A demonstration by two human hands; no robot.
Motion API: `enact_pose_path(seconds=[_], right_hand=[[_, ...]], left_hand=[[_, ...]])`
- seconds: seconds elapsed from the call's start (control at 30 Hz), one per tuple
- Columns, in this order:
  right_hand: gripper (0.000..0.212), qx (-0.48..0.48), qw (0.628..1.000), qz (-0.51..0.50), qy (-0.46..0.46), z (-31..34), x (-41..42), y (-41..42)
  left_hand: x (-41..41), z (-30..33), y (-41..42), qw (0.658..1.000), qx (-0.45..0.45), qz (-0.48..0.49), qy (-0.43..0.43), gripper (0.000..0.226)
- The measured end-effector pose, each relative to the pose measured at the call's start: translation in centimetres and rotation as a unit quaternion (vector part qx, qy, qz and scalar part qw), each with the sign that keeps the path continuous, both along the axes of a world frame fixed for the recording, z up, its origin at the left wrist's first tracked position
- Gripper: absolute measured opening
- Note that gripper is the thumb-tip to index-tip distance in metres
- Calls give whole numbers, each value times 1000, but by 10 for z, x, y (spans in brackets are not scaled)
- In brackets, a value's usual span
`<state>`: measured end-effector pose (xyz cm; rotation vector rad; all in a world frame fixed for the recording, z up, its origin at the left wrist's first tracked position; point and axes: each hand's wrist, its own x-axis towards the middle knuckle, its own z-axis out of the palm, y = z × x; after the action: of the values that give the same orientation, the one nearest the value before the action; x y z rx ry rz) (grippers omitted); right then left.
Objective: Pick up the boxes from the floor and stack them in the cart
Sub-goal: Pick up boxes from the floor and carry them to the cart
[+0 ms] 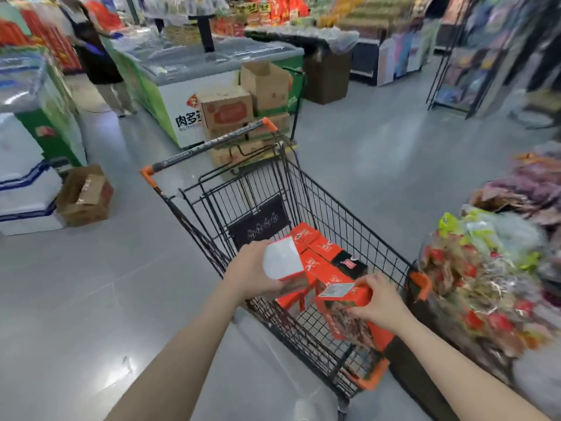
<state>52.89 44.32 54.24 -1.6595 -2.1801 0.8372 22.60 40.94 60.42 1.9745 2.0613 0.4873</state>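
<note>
The left hand (253,270) grips an orange box (285,265) by its lower end, its fingers curled under the carton and its white face turned up toward the camera. The box hangs over the near left corner of the black wire cart (303,208), just above the cartons already inside. Those stacked orange boxes (321,253) lie flat in the basket, filling its middle and far part, with one dark-topped pack (349,264) beside them toward the right wall. The right hand (378,302) holds a second orange box (349,317) tilted over the near right side of the basket; the thumb and fingers pinch its upper edge, though blur makes the exact finger placement hard to read. The two held boxes sit near each other, and it is unclear whether they touch.

The cart stands on a smooth grey floor (91,299) that shows glare. At far left sit white sacks with blue stripes (21,192) and an open cardboard box (85,196) on the floor. Behind the cart's orange-capped handle (209,144) stands a green and white chest freezer (182,83) with brown cartons (243,107) piled against it, and a person (97,56) stands beside it. To the right, heaps of bagged snacks (479,278) crowd close to the cart.
</note>
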Motion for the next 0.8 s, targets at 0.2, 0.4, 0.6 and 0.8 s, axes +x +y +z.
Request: enact_pose_path(seconds=[0.2, 0.4, 0.6, 0.8], right_hand=[[66, -49, 998, -12, -29, -32, -3, 41], [70, -76, 995, -8, -65, -56, -8, 74], [68, -111, 990, -53, -73, -81, -31, 86], [83, -120, 980, -100, -125, -117, -79, 86]], left_hand=[[-9, -37, 64, 997, -68, -41, 5, 75], [-22, -68, 110, 990, -119, -76, -5, 98], [-44, -98, 160, 975, -176, -135, 12, 102], [-81, -154, 219, 950, -208, -225, 52, 85]])
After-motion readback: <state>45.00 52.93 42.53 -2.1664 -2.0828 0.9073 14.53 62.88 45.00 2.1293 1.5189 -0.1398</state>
